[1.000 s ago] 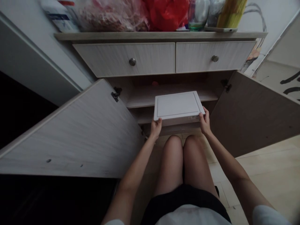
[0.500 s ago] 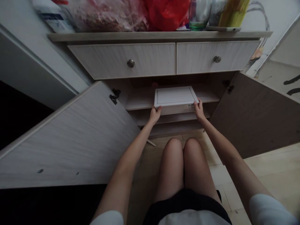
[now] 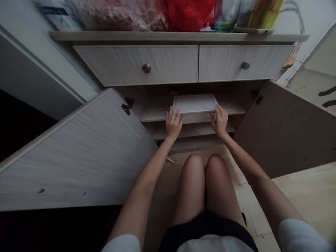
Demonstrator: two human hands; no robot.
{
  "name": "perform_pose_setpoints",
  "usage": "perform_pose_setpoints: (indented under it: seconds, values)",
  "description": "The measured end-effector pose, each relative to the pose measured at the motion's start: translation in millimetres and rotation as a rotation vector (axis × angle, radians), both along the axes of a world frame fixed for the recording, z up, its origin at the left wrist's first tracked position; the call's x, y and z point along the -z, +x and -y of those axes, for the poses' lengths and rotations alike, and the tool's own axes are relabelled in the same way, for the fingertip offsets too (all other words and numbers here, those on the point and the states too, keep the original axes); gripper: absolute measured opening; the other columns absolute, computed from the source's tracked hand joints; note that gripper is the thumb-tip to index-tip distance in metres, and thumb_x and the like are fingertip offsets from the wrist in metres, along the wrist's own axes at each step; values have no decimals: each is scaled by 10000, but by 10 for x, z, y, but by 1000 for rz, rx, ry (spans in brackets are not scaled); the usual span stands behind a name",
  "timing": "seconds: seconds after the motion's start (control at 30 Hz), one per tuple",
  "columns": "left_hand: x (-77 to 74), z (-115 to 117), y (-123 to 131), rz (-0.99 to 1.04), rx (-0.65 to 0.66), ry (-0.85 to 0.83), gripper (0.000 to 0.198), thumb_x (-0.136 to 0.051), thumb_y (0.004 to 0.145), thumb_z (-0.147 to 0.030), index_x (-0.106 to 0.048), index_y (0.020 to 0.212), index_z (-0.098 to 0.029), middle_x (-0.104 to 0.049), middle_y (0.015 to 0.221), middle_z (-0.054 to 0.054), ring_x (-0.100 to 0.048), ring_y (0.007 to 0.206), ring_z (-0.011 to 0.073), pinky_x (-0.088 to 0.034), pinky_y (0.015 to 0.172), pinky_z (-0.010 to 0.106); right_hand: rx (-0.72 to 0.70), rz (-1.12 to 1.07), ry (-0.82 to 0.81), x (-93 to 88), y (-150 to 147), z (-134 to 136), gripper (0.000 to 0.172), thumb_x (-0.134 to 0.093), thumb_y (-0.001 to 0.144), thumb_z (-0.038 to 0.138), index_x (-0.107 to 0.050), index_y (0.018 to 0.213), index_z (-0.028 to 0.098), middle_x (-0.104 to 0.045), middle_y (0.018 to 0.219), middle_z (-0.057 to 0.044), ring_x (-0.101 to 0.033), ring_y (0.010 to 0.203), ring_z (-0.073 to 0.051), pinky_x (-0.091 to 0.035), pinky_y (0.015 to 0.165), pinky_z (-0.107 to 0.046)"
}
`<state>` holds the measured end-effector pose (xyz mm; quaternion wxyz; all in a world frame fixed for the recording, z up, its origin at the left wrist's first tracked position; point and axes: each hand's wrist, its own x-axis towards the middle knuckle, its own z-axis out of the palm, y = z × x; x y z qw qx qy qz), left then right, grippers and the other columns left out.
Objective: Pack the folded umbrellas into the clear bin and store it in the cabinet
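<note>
A white lidded box [image 3: 195, 103] lies on the upper shelf [image 3: 154, 112] inside the cabinet, its front face toward me. My left hand [image 3: 173, 122] is at the box's front left corner, fingers spread and the palm facing the box. At the front right corner is my right hand [image 3: 219, 119], its fingers stretched out along the edge with the thumb apart. Both hands look to be touching or very near the front; contact is hard to make out. A small label on the front face is partly covered by my right hand.
The left door [image 3: 86, 154] and right door [image 3: 286, 129] of the cabinet stand wide apart on both sides. Above are two drawers with round knobs [image 3: 146, 68]. On the top [image 3: 183, 36] stand a red bag [image 3: 191, 14], a plastic bag, a bottle and glassware.
Both hands have let go of the box's corners, and their fingers have spread out flat. The box sits slightly farther back on the shelf.
</note>
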<state>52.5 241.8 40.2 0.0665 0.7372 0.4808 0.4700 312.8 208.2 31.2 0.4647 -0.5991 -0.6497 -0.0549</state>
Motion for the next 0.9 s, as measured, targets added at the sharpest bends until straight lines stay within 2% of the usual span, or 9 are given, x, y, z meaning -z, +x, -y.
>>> perform_pose_setpoints:
  seconds: [0.07, 0.17, 0.27, 0.43, 0.53, 0.63, 0.77, 0.9]
  values:
    - [-27, 57, 26, -103, 88, 21, 422, -542, 969, -335, -617, 1358, -190, -528, 1506, 140, -293, 1521, 277, -150, 1275, 515, -27, 164, -45, -62, -90, 102, 406, -382, 1025, 345, -638, 1327, 260, -547, 1468, -103, -408, 1412, -268, -247, 1184, -513]
    - [-68, 4, 56, -91, 98, 24, 349, -508, 981, -277, -686, 1269, -194, -616, 1414, 137, -415, 1460, 275, -201, 1270, 510, -17, 262, -81, -139, -136, 98, 378, -385, 1033, 290, -716, 1216, 304, -648, 1346, -64, -487, 1310, -271, -266, 1142, -513]
    - [-88, -144, 61, -56, 82, 32, 312, -527, 979, -284, -728, 1198, -189, -670, 1336, 142, -506, 1392, 279, -271, 1249, 501, 11, 297, -89, -197, -117, -15, 385, -369, 1043, 295, -726, 1186, 291, -681, 1272, -78, -528, 1199, -284, -312, 1062, -496]
    - [-115, -388, 92, -76, 61, 17, 303, -547, 962, -269, -737, 1186, -195, -679, 1326, 125, -546, 1353, 282, -333, 1217, 507, 56, 372, -127, -271, -112, -267, 375, -368, 1046, 306, -726, 1125, 225, -697, 1133, -132, -544, 1072, -302, -366, 929, -454]
    - [-172, -473, 153, -119, 19, -2, 333, -519, 956, -218, -725, 1214, -170, -666, 1343, 141, -492, 1399, 299, -287, 1234, 520, 56, 388, -130, -284, -125, -428, 386, -356, 1040, 263, -727, 1123, 196, -686, 1142, -150, -545, 1048, -303, -388, 916, -452]
    - [-236, -505, 212, -206, -21, -10, 407, -463, 961, -187, -669, 1311, -158, -612, 1412, 156, -374, 1475, 322, -225, 1240, 560, 47, 393, -147, -264, -135, -556, 393, -356, 1029, 224, -707, 1203, 195, -648, 1276, -137, -543, 1075, -303, -407, 933, -451]
    - [-257, -542, 261, -323, -40, -52, 541, -348, 961, -125, -500, 1480, -121, -458, 1553, 173, -325, 1495, 326, -242, 1222, 563, 63, 414, -223, -223, -143, -664, 451, -338, 1026, 198, -578, 1408, 219, -536, 1456, -104, -531, 1169, -303, -409, 983, -434]
    - [-224, -659, 280, -393, -43, -83, 606, -323, 935, -80, -390, 1537, -61, -325, 1627, 187, -251, 1530, 317, -193, 1247, 531, 68, 459, -223, -238, -148, -777, 511, -256, 1035, 198, -487, 1490, 171, -535, 1443, -144, -509, 1205, -315, -386, 1028, -464]
